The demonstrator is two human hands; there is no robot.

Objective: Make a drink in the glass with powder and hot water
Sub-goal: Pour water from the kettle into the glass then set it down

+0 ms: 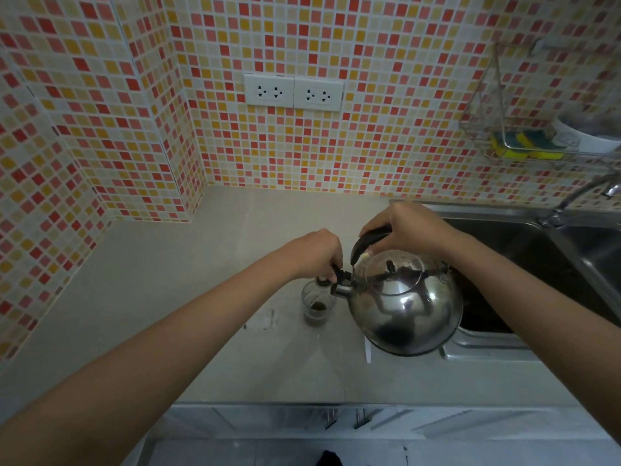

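1. The right hand (408, 230) is wrapped around the black handle (368, 243) of a shiny steel kettle (406, 307), holding it above the counter (188, 280) and tilted toward the left.
2. The left hand (317, 252) is closed, pinching the black cap (339, 275) at the kettle's spout (342, 290).
3. The spout sits just over the rim of a small clear glass (317, 306), which stands upright on the counter just left of the kettle.
4. Dark powder (318, 307) lies inside the glass; whether water is flowing cannot be told.
5. A steel sink (504, 223) lies to the right, behind the kettle.
6. Two white sockets (293, 91) sit on the tiled wall (369, 146), and a wire rack (504, 129) holds yellow sponges (524, 151).
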